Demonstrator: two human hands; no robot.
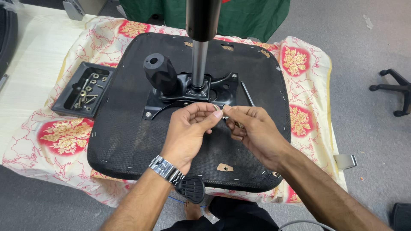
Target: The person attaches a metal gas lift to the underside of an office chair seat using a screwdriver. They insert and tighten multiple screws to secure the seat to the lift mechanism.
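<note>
Pinching together, both hands, left (188, 128) and right (252, 128), are holding a small bolt (221, 112) between fingertips above the upturned seat (128, 137) at the worktop's middle, probably readying it for the bracket (188, 92), which calls for careful aligning.

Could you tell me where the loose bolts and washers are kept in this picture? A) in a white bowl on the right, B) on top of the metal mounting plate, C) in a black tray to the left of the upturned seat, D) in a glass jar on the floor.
C: the bolts and washers lie in the black tray on the patterned cloth, just left of the upturned seat.
</note>
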